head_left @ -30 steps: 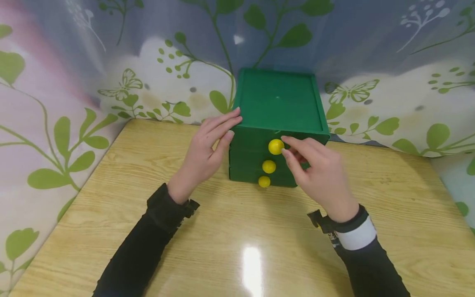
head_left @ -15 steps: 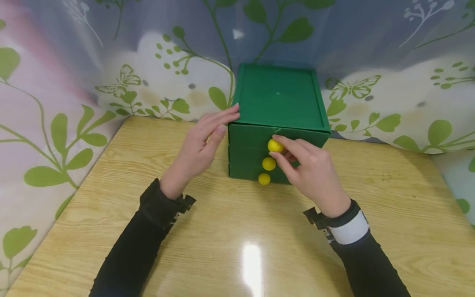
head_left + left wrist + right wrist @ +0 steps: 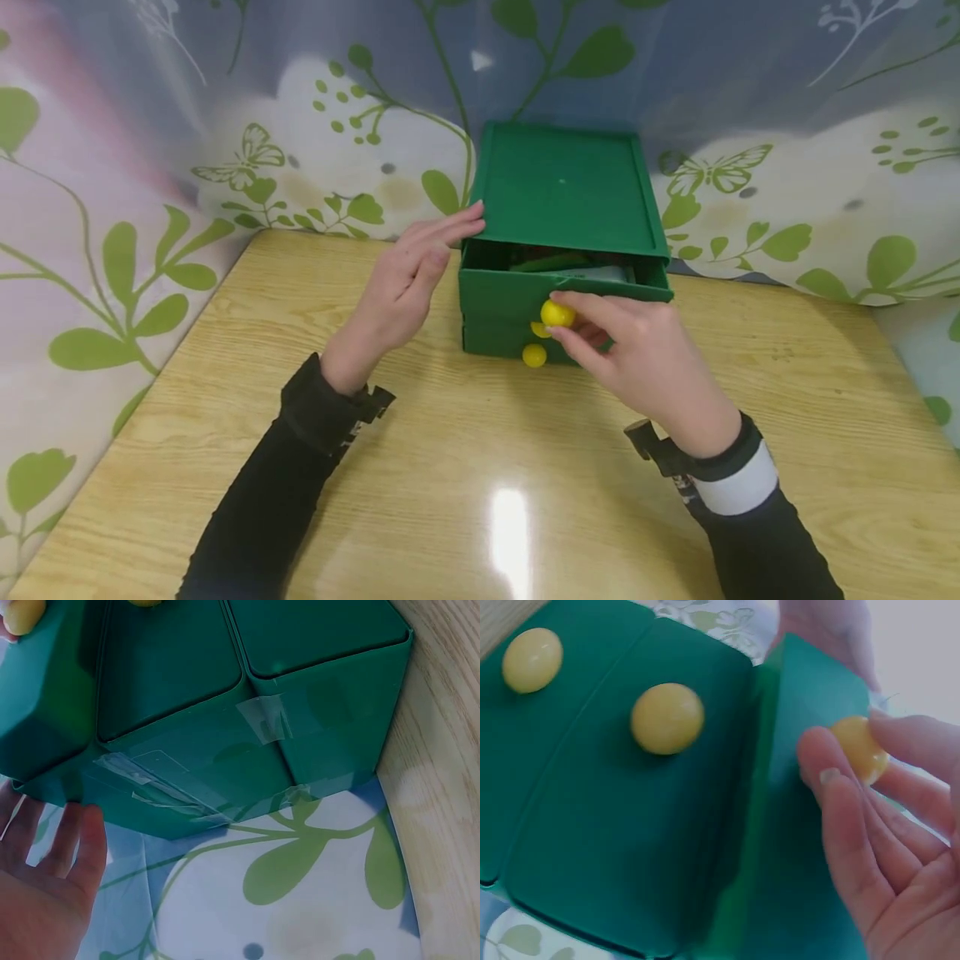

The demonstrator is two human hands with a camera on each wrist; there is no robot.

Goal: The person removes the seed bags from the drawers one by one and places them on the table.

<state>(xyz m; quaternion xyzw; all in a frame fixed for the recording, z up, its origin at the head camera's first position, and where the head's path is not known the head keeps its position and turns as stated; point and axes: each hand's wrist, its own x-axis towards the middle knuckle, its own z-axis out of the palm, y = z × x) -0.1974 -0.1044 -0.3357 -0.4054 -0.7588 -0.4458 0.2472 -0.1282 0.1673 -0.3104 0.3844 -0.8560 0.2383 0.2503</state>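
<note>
A green chest of three drawers (image 3: 564, 187) stands at the back of the wooden table (image 3: 465, 467). Each drawer has a yellow ball knob. My right hand (image 3: 633, 354) pinches the top knob (image 3: 557, 314) (image 3: 860, 748) between thumb and fingers. The top drawer (image 3: 517, 292) stands partly pulled out, with things inside that I cannot make out. My left hand (image 3: 408, 279) (image 3: 45, 892) rests with straight fingers against the chest's upper left corner. The middle knob (image 3: 667, 718) is half hidden in the head view; the bottom knob (image 3: 534, 356) (image 3: 532, 660) shows fully.
A leaf and butterfly patterned curtain (image 3: 225, 150) hangs close behind and to both sides of the table. The chest's left side (image 3: 225, 765) carries strips of clear tape. Bare tabletop lies between me and the chest.
My right hand closed on the top knob and pulled the top drawer out toward me. The left hand stayed against the chest's corner.
</note>
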